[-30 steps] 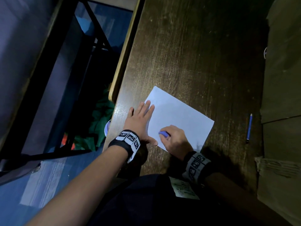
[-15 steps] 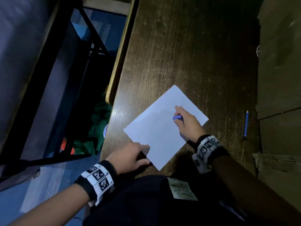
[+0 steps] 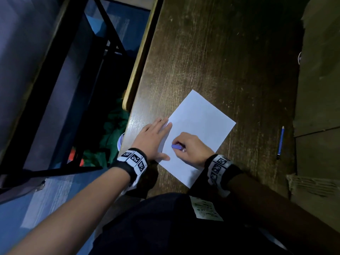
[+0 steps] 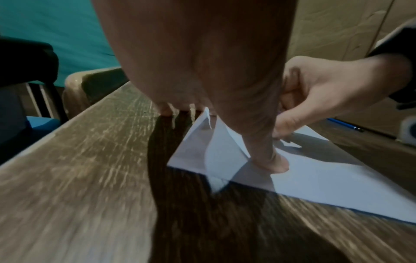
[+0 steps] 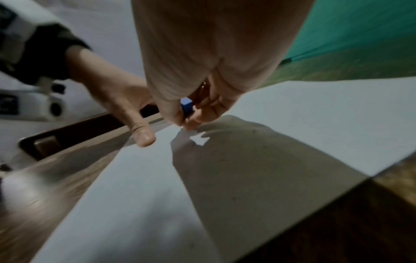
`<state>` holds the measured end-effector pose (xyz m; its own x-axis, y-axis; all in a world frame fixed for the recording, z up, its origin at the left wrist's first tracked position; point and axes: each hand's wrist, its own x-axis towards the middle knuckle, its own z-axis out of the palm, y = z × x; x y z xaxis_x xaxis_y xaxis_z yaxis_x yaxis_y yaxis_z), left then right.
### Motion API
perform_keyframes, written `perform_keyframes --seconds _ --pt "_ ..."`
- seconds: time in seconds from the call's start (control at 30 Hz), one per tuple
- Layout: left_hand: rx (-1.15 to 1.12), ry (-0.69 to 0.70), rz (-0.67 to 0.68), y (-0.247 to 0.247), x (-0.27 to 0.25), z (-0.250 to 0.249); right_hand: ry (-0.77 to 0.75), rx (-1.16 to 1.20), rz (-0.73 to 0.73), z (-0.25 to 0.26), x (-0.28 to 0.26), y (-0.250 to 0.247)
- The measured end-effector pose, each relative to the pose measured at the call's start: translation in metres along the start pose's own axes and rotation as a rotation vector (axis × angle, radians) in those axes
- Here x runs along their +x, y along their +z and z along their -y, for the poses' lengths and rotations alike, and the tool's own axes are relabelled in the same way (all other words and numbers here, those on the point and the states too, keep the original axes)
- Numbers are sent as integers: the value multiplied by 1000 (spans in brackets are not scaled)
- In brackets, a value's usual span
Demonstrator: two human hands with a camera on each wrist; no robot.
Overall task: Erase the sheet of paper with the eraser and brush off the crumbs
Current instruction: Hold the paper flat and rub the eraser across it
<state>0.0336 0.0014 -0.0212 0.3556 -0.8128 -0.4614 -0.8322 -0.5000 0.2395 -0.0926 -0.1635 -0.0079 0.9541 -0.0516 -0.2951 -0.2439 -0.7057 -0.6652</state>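
A white sheet of paper (image 3: 198, 129) lies at an angle on the dark wooden table (image 3: 211, 57), near its front left corner. My left hand (image 3: 156, 137) lies flat with straight fingers on the sheet's left edge, thumb pressing the paper (image 4: 315, 178). My right hand (image 3: 191, 150) pinches a small blue eraser (image 3: 177, 146) against the sheet, just right of the left hand. In the right wrist view the eraser (image 5: 186, 106) sits between thumb and curled fingers, its lower end hidden by the fingertips. The sheet (image 5: 292, 133) shows a few faint specks.
A blue pencil (image 3: 280, 142) lies on the table right of the sheet. Brown cardboard boxes (image 3: 320, 89) stand along the right side. The table's left edge (image 3: 139, 57) drops to a blue floor with a black chair frame (image 3: 60, 89) and green cloth.
The sheet has been turned back on the table. My left hand moved from its near corner to lie flat on its left edge. My right hand brought the eraser back toward me.
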Motion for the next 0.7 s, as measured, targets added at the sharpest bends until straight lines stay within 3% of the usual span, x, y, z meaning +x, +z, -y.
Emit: perform_keyframes --seconds 0.1,0.23,0.3,0.4,0.43,0.5,0.6,0.63,0.7 --pt "80 29 9 -8 10 -4 3 -31 -78 -1 18 -8" --pt "172 71 78 -19 20 -11 181 -4 -434 -21 41 -26" --pt "160 54 110 -21 24 -14 138 23 -346 -17 28 -8" --pt "140 27 131 -22 27 -17 -34 -56 55 2 -2 15" --pt "140 27 131 -23 27 -17 -53 -61 90 2 -1 10" --pt "146 31 139 -24 25 -16 38 -23 -71 -5 14 -7" --pt "155 39 146 -24 23 -15 248 5 -471 -17 31 -17" --pt "153 39 145 -25 24 -15 260 24 -467 -15 29 -8" --pt "157 34 137 -24 25 -15 149 66 -180 4 11 15"
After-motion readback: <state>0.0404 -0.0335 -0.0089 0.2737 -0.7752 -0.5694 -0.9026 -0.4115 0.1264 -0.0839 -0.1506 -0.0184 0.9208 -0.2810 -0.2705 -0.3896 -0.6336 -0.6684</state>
